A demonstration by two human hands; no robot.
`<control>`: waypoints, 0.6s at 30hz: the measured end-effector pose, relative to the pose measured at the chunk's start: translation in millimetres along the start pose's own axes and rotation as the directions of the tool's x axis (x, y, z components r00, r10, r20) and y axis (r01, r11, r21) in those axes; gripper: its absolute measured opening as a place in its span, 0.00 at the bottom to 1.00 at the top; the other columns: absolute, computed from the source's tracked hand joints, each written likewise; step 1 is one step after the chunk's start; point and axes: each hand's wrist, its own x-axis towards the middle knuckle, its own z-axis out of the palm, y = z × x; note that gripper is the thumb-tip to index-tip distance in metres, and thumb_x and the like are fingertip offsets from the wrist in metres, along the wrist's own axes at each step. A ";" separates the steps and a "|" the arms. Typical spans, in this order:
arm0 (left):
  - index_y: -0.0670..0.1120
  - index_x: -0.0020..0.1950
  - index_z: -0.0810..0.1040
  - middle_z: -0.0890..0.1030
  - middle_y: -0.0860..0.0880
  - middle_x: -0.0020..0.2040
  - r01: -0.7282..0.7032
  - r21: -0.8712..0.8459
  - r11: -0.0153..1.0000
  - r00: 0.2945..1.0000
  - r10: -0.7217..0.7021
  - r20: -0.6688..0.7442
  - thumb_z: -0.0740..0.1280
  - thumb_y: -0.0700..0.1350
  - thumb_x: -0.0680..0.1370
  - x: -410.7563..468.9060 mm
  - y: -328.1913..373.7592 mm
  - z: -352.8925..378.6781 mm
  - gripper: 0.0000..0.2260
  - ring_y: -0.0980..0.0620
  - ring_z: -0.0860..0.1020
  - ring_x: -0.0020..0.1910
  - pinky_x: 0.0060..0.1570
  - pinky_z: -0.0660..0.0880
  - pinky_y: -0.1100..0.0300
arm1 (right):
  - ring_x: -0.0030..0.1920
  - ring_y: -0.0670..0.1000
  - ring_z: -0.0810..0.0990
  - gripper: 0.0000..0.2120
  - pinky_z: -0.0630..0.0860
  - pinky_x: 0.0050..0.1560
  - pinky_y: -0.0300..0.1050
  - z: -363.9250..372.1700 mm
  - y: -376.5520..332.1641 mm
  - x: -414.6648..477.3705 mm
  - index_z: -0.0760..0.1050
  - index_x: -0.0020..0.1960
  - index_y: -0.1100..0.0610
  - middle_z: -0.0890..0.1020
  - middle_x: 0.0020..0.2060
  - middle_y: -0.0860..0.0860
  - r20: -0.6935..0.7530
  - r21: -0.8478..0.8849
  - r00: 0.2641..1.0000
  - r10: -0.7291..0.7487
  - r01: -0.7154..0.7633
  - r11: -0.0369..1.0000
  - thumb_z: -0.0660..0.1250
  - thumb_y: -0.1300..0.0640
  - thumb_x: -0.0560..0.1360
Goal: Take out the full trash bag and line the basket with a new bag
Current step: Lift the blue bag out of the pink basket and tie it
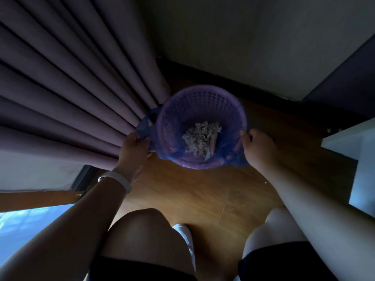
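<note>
You're gripping the trash bag at both sides.
Your left hand and right hand are pinching the blue bag (paper scraps inside) at the purple basket rim.

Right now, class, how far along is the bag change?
Done: nothing yet; the blue bag with crumpled paper still lines the purple basket. In hand: left hand and right hand grip its edges. Left: lifting it out, fitting a new bag, none visible.
</note>
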 end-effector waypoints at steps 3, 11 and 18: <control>0.47 0.46 0.75 0.78 0.50 0.37 -0.008 -0.024 1.000 0.999 0.007 -0.044 0.59 0.35 0.81 -6.5 6.4 1.5 0.10 0.60 0.77 0.30 0.33 0.75 0.63 | 0.36 0.51 0.79 0.16 0.78 0.38 0.51 -5.8 -1.8 1.7 0.72 0.42 0.52 0.78 0.34 0.50 0.044 -0.024 0.999 -0.016 0.017 1.000 0.55 0.45 0.82; 0.47 0.43 0.76 0.77 0.48 0.34 -0.015 -0.248 0.969 0.987 -0.025 -0.158 0.60 0.35 0.81 -12.0 19.8 -3.5 0.11 0.52 0.74 0.32 0.33 0.73 0.59 | 0.29 0.46 0.76 0.13 0.67 0.29 0.40 -31.5 -0.7 -5.6 0.70 0.39 0.50 0.76 0.30 0.49 0.017 0.021 0.996 -0.093 0.093 0.995 0.58 0.48 0.81; 0.46 0.52 0.75 0.81 0.47 0.42 0.042 -0.137 0.990 0.994 -0.055 -0.090 0.64 0.38 0.80 -11.3 10.2 -2.0 0.04 0.49 0.80 0.40 0.36 0.78 0.56 | 0.39 0.45 0.75 0.06 0.74 0.35 0.40 -24.4 8.4 -16.4 0.72 0.48 0.50 0.76 0.42 0.46 -0.019 -0.088 0.948 -0.319 0.316 0.945 0.62 0.48 0.79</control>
